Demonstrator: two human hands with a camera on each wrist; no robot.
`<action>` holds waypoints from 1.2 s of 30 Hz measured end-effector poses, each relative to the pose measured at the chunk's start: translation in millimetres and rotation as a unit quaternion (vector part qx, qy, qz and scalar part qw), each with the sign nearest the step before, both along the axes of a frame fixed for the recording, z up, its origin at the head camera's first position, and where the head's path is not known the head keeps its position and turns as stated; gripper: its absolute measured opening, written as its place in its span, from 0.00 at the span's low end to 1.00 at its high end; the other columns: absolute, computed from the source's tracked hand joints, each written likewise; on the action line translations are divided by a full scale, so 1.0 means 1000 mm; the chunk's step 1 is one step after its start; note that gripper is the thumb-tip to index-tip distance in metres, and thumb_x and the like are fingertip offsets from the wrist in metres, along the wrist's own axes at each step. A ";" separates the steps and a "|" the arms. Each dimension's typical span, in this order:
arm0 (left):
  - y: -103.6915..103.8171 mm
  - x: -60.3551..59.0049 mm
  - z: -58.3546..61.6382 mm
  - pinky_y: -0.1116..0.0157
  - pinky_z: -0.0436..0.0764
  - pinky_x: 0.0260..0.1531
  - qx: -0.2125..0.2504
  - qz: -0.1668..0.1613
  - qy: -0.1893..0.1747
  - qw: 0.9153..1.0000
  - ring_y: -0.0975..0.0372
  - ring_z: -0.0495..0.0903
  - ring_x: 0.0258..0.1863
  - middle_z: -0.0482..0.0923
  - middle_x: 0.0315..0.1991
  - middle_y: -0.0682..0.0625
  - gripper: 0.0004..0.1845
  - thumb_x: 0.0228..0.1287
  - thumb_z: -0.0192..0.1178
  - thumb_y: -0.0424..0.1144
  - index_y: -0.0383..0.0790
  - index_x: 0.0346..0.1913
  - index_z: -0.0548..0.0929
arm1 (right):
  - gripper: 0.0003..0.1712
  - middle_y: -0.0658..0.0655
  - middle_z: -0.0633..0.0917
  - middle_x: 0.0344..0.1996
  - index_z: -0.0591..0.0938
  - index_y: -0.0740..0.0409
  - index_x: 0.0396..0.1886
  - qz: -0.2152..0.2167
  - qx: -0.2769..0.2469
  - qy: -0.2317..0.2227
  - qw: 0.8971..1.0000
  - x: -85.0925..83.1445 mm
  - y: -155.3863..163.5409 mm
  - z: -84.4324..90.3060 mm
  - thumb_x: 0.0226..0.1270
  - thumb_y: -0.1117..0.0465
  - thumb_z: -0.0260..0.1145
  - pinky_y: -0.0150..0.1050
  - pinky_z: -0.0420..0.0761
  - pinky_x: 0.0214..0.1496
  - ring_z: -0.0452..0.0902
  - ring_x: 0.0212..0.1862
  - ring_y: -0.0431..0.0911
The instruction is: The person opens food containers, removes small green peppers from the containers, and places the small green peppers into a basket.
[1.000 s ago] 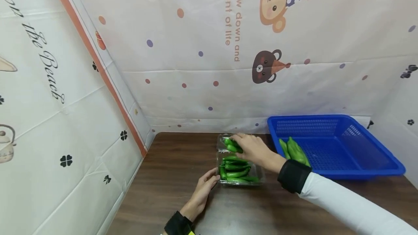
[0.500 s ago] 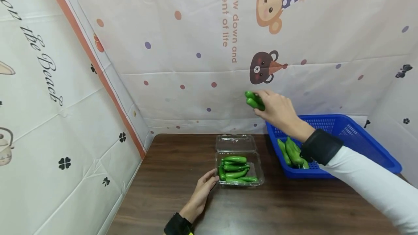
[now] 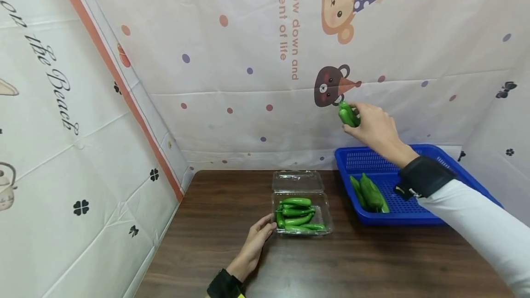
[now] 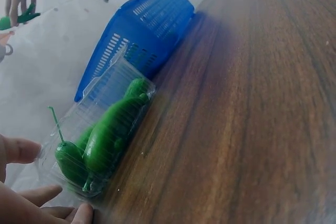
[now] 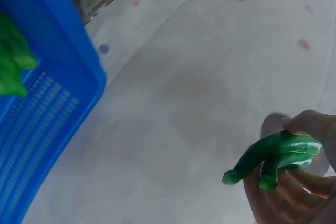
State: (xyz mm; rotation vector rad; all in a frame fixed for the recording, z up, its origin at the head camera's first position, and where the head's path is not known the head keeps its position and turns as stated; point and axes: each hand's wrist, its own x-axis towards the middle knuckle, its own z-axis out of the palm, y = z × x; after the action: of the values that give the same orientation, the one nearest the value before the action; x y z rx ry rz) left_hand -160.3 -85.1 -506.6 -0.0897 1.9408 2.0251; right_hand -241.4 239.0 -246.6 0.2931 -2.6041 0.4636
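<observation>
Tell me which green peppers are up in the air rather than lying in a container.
The peppers gripped by the right hand, above the blue basket. The others lie in the basket or the clear box.

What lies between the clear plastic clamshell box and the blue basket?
Only bare brown wooden tabletop separates the clear plastic clamshell box and blue mesh basket, in the head view.

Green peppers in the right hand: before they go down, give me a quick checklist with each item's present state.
1. Right hand grips the green peppers: ok.
2. How many it holds: cannot tell.
3. Hand is over the blue basket: ok, about above its far left corner.
4. Basket has bare floor beside the peppers already in it: ok.
5. Left hand touches the clear container: ok.
6. Container's lid is open: ok.
</observation>
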 end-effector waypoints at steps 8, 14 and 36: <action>0.001 -0.004 0.001 0.44 0.65 0.77 -0.001 -0.001 0.001 1.000 0.40 0.58 0.78 0.56 0.79 0.31 0.34 0.75 0.56 0.44 0.30 0.77 0.62 | 0.36 0.77 0.85 0.43 0.74 0.71 0.65 -0.028 0.002 -0.079 0.996 -0.012 0.031 0.001 0.63 0.54 0.72 0.54 0.81 0.25 0.82 0.37 0.66; -0.001 -0.005 0.001 0.44 0.66 0.77 -0.003 0.005 -0.002 1.000 0.40 0.59 0.78 0.57 0.78 0.31 0.34 0.75 0.56 0.44 0.30 0.77 0.63 | 0.29 0.67 0.81 0.31 0.79 0.72 0.51 -0.031 0.025 -0.170 0.985 -0.019 0.042 -0.005 0.62 0.51 0.71 0.42 0.74 0.24 0.75 0.31 0.56; 0.001 -0.003 0.000 0.44 0.66 0.77 0.000 0.005 -0.018 1.000 0.38 0.55 0.78 0.55 0.79 0.31 0.35 0.73 0.58 0.45 0.32 0.76 0.65 | 0.22 0.65 0.75 0.36 0.73 0.77 0.50 0.022 -0.024 -0.477 0.878 -0.027 0.048 -0.089 0.70 0.61 0.65 0.44 0.91 0.34 0.78 0.32 0.50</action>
State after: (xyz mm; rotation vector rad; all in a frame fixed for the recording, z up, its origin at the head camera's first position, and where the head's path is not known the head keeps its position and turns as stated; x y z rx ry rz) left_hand -162.9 -84.2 -506.2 -0.1356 1.9232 2.0157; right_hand -268.4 287.2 -335.7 0.1065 -3.5344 0.8562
